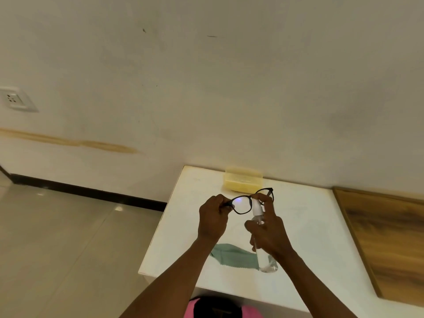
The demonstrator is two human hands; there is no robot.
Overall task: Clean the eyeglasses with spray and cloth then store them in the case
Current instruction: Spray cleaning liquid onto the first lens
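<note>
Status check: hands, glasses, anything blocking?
Left hand grips eyeglasses by the temple end. Right hand grips spray bottle, nozzle at lens. Cloth, case on table, nothing blocking.

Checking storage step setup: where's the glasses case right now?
In the head view, the yellow glasses case sits at the far edge of the white table, against the wall, just beyond the black eyeglasses held up in front of it.

Black-framed eyeglasses [243, 203], green cloth [234, 257], yellow case [241, 181], white table [309, 237].
</note>
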